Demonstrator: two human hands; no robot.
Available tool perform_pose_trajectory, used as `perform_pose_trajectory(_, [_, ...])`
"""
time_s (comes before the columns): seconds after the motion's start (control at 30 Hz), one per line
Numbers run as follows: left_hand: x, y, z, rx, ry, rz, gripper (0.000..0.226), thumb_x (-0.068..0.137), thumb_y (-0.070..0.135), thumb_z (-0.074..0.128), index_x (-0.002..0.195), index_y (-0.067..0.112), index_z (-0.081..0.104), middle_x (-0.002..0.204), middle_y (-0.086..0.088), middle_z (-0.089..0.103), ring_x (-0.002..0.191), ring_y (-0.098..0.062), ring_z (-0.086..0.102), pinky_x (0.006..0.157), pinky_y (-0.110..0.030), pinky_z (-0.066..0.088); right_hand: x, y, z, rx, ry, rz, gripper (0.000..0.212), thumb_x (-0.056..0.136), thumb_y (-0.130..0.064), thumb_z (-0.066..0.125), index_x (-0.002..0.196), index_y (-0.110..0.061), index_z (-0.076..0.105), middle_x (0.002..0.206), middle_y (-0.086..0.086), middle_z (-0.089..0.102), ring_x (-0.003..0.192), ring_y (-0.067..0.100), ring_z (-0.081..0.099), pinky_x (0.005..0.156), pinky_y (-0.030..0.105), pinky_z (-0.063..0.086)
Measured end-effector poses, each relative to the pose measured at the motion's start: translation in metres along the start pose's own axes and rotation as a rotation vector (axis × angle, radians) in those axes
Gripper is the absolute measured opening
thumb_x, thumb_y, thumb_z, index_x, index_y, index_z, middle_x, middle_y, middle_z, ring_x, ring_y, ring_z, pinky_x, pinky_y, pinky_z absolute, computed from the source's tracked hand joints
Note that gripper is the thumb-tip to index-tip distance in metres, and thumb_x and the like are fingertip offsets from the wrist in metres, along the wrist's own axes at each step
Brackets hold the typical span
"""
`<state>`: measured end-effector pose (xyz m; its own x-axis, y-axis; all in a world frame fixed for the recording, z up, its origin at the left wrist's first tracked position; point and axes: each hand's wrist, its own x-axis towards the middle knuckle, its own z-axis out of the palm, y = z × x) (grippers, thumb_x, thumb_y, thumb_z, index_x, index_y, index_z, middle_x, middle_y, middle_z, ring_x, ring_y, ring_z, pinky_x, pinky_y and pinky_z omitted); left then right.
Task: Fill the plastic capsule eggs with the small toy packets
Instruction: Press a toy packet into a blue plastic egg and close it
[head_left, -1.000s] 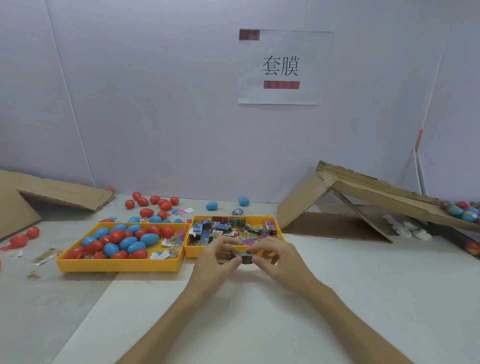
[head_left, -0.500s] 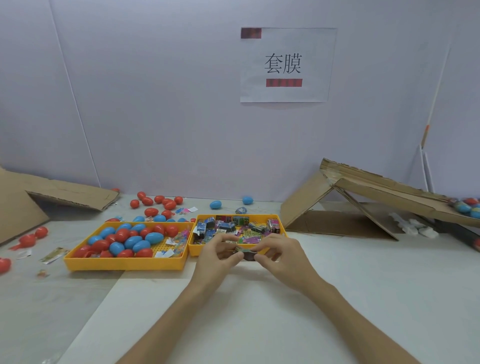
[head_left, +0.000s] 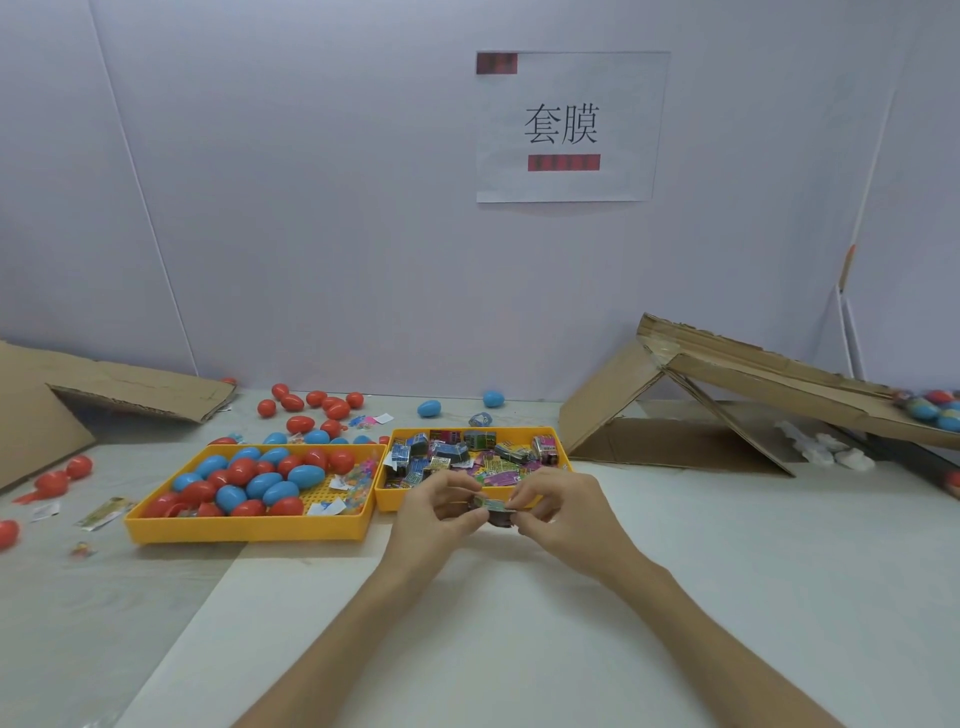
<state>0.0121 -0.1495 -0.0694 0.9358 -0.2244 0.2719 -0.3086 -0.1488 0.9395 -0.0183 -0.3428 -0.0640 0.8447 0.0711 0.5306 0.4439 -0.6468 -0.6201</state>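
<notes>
My left hand (head_left: 441, 512) and my right hand (head_left: 563, 512) meet just in front of the right yellow tray (head_left: 563, 457). Together they pinch a small green printed toy packet (head_left: 492, 505) over a dark round piece (head_left: 500, 518) that is mostly hidden by my fingers. The right tray holds several colourful toy packets (head_left: 462, 452). The left yellow tray (head_left: 249, 530) holds several red and blue capsule eggs (head_left: 249, 480) and a few small clear packets.
More red eggs (head_left: 311, 408) and two blue eggs (head_left: 428, 409) lie loose behind the trays. Folded cardboard (head_left: 114, 387) lies at the left. A cardboard ramp (head_left: 769, 384) stands at the right, with finished eggs (head_left: 930, 408) at its far end. Paper scraps lie at the left.
Both hands stay together on the packet in front of the right tray, with only small finger movements. The view has shifted slightly.
</notes>
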Motion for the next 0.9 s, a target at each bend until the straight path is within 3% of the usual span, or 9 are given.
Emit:
perform_pose_trajectory(0.23, [0.002,-0.002,-0.005,-0.004,0.084,-0.035,0.014,0.084,0.003,0.079,0.090,0.015,0.074,0.088,0.005,0.077,0.084,-0.005,0.073,0.069,-0.015,0.054,0.000,0.004,-0.003,0.007,0.010,0.070,0.030,0.076,-0.007,0.084,0.064,-0.015,0.057,0.088,-0.004,0.073,0.063,0.013,0.072,0.059,0.030,0.058])
perform_pose_trajectory(0.33, [0.005,-0.004,-0.010,-0.008,0.126,-0.061,0.013,0.083,0.006,0.081,0.088,0.017,0.075,0.085,0.013,0.077,0.083,-0.001,0.072,0.069,-0.014,0.054,0.000,0.004,-0.007,0.022,0.021,0.096,0.029,0.080,-0.013,0.082,0.069,-0.026,0.059,0.077,-0.008,0.071,0.061,0.010,0.071,0.056,0.017,0.051])
perform_pose_trajectory(0.5, [0.002,-0.005,-0.004,0.119,-0.079,-0.019,0.016,0.083,0.002,0.079,0.091,0.015,0.073,0.086,0.007,0.078,0.084,-0.004,0.073,0.072,-0.016,0.055,0.000,0.000,-0.005,0.002,0.060,0.058,0.027,0.089,-0.013,0.074,0.081,-0.036,0.062,0.075,-0.025,0.066,0.059,0.010,0.069,0.057,0.014,0.048])
perform_pose_trajectory(0.63, [0.001,-0.008,0.000,0.363,-0.179,0.086,0.016,0.082,0.006,0.078,0.084,0.021,0.074,0.089,0.010,0.073,0.088,-0.003,0.066,0.076,-0.019,0.053,0.001,0.001,-0.006,-0.049,0.086,0.045,0.028,0.088,-0.006,0.070,0.087,-0.033,0.065,0.083,-0.023,0.066,0.066,0.010,0.066,0.063,0.016,0.050])
perform_pose_trajectory(0.8, [-0.001,-0.008,0.000,0.364,-0.152,0.147,0.023,0.087,0.017,0.078,0.104,0.030,0.068,0.101,0.016,0.070,0.094,0.001,0.064,0.074,-0.012,0.048,0.001,0.001,-0.006,-0.073,0.078,0.015,0.024,0.086,-0.005,0.072,0.086,-0.028,0.068,0.080,-0.026,0.063,0.068,0.002,0.061,0.061,0.010,0.045])
perform_pose_trajectory(0.9, [-0.002,-0.006,0.000,0.296,-0.125,0.182,0.037,0.088,0.024,0.078,0.116,0.039,0.059,0.107,0.016,0.069,0.095,0.000,0.066,0.075,-0.017,0.051,0.001,0.000,-0.005,-0.085,0.045,-0.019,0.022,0.082,-0.005,0.074,0.084,-0.026,0.069,0.077,-0.025,0.062,0.069,0.002,0.061,0.060,0.008,0.044])
